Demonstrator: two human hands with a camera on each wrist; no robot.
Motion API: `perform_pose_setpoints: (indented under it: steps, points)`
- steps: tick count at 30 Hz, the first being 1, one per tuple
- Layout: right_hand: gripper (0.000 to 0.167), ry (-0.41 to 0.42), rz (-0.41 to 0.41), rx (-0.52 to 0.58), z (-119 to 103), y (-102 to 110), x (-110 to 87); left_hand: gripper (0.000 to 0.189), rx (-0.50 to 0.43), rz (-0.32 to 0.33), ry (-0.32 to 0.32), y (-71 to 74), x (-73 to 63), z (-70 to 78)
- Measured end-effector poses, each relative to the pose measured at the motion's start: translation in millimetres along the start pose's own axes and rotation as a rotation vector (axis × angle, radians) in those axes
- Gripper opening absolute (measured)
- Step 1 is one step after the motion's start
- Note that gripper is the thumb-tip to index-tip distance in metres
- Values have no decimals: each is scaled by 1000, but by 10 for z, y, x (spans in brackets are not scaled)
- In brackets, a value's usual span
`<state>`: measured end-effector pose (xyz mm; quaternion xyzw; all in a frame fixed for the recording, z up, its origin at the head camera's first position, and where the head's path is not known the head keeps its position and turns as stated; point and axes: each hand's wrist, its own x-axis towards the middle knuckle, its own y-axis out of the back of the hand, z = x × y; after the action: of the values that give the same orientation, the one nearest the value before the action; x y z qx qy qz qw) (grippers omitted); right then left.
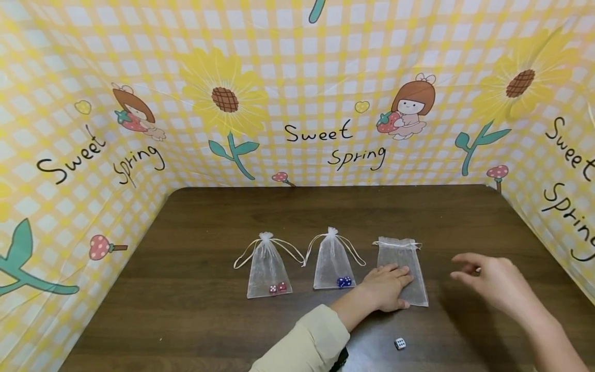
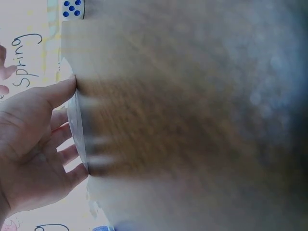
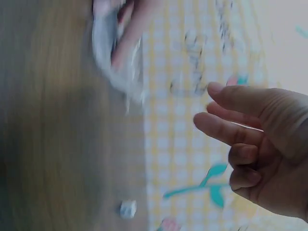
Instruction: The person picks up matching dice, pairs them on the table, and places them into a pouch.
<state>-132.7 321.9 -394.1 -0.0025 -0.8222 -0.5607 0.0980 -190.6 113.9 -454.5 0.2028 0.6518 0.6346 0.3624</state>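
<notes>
My left hand rests flat, palm down, on a sheer white drawstring bag, its fingers spread across the fabric. The bag's top edge and ties show beyond the fingertips. In the left wrist view, my left hand touches the bag's near edge. To the right of the bag, my right hand hangs above the table holding nothing, thumb and forefinger apart. A white die lies in front of the bag. Each wrist view shows a white die; whether it is the same one I cannot tell.
Left of my hand lie two cinched sheer bags, one with red dice, the other with blue dice. Their cords loop out sideways. A checked cloth walls the back and sides of the brown table.
</notes>
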Motion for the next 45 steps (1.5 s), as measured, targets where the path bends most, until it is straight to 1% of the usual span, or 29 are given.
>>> perform_pose_setpoints:
  steps: [3,6,9,14,19,21,24,27,31,34,36,38,40,45]
  points:
    - [39,-91,-20,-5,245,51,33,60,-6,-3,-2,-10,12,11]
    - [45,-159,-52,-21,462,55,49,60,-11,-5,-4,-21,24,25]
    - [48,-210,-71,-41,625,30,63,60,-12,-10,-2,-25,32,35]
    - [51,-271,-98,-53,792,-14,87,61,-12,-16,-2,-15,38,44]
    - [58,-309,-160,-25,887,-28,128,61,-4,-11,-3,4,32,47]
    - [58,-314,-189,-19,913,-33,145,60,-7,-12,-4,5,27,48]
    - [52,-322,-213,-22,931,-54,166,60,-13,-16,-7,2,20,46]
    - [42,-319,-205,-38,925,-83,188,60,-20,-26,-8,0,11,39]
    - [31,-311,-194,-50,904,-118,201,60,-26,-20,-3,-7,4,30]
    - [29,-308,-202,-58,876,-115,187,60,-24,-6,-3,-21,6,29]
    - [29,-308,-192,-60,832,-90,172,60,-19,-1,-5,-28,6,28]
    - [30,-302,-172,-58,769,-58,147,61,-17,1,-6,-34,5,25]
    - [29,-279,-136,-53,683,-33,111,61,-18,1,-4,-35,3,18]
    - [21,-187,-50,-39,435,-23,-13,60,-16,-4,1,-35,2,-8]
